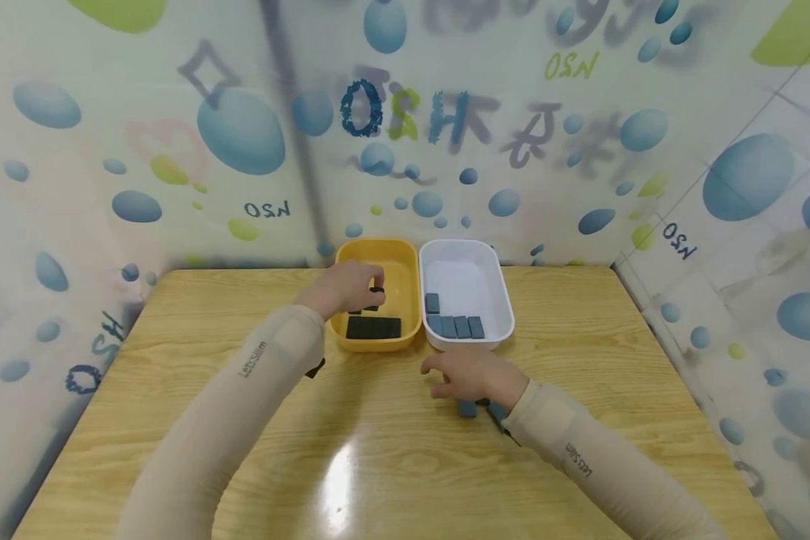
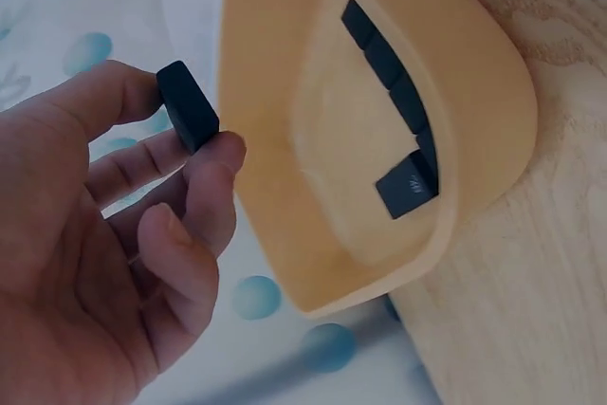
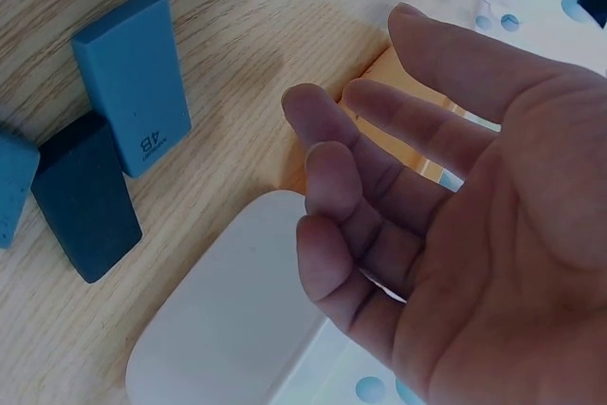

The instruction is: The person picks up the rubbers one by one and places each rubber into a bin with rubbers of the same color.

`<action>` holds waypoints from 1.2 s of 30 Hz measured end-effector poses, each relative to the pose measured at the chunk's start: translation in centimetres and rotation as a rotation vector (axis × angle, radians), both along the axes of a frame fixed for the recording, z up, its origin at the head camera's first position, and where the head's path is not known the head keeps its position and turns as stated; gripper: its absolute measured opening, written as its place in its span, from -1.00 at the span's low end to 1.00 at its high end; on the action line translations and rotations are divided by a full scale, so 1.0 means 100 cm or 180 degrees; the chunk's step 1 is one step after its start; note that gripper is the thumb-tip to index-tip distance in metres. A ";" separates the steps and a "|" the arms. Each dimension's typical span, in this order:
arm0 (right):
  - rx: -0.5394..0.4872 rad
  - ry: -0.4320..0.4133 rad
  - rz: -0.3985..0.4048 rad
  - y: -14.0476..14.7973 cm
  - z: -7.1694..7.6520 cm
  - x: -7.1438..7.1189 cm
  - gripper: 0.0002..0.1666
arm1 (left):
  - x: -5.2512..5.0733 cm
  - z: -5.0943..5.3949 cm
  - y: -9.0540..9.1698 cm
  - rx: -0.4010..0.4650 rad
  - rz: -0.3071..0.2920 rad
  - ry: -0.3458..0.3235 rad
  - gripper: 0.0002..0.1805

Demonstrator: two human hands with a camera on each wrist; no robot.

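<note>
My left hand (image 1: pixel 351 289) pinches a black eraser (image 2: pixel 188 106) between thumb and fingertips, above the yellow bin (image 1: pixel 403 262). Inside that bin a row of black erasers (image 1: pixel 374 328) lies along the near wall, and one more (image 2: pixel 408 184) sits beside the row. In front of the white bin (image 1: pixel 462 262), my right hand (image 1: pixel 475 373) hovers over the table with loosely bent fingers and nothing in them. Several blue erasers (image 1: pixel 455 327) lie in the white bin. By the right wrist, a blue eraser (image 3: pixel 133 82) marked 4B touches a black one (image 3: pixel 87 196) on the table.
The two bins stand side by side near the back edge of the wooden table (image 1: pixel 243 450). Another black eraser (image 1: pixel 315 369) lies partly hidden by the left sleeve. A patterned curtain (image 1: pixel 243 210) hangs behind the table.
</note>
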State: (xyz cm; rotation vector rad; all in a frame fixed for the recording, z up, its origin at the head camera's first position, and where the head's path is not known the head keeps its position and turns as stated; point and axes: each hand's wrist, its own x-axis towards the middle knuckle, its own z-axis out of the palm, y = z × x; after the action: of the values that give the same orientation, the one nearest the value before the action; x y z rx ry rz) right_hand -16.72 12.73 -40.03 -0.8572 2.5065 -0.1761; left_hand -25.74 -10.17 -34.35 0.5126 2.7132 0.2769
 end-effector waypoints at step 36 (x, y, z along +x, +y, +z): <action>-0.0050 -0.0125 -0.0018 -0.003 -0.005 -0.005 -0.54 | -0.059 -0.068 0.018 -0.0445 0.0304 -0.0093 -0.85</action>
State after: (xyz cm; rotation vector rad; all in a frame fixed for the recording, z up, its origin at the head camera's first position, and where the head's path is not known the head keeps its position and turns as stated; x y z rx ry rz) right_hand -17.23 12.40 -40.52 -0.8448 2.4743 -0.2129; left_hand -31.59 -8.35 -41.17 0.3375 2.7081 0.1172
